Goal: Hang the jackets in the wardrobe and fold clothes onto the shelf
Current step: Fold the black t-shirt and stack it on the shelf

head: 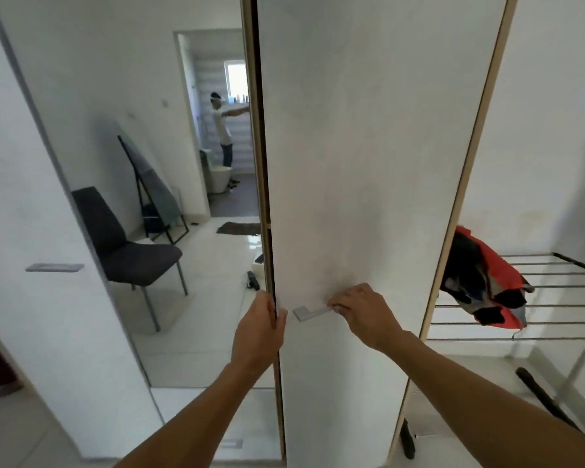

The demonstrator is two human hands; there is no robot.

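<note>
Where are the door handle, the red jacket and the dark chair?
door handle (309,313), head view, on its flat silver plate.
red jacket (497,270), head view, on its orange-red panel.
dark chair (139,261), head view, on its seat.

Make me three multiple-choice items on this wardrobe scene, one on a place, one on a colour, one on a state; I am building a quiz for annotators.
1. Where does the red and black jacket lie?
A. On the drying rack right of the door
B. On the dark chair
C. On the floor mat

2. What colour is the chair seen left of the wardrobe door?
A. White
B. Dark grey
C. Red

3. What is the right hand doing?
A. Hanging open at the side
B. Gripping the door handle
C. Holding a hanger

Answers:
1 A, the jacket is draped over the rack's bars.
2 B, its seat and back are dark grey.
3 B, its fingers curl on the silver handle, while the left hand grips the door's edge.
</note>
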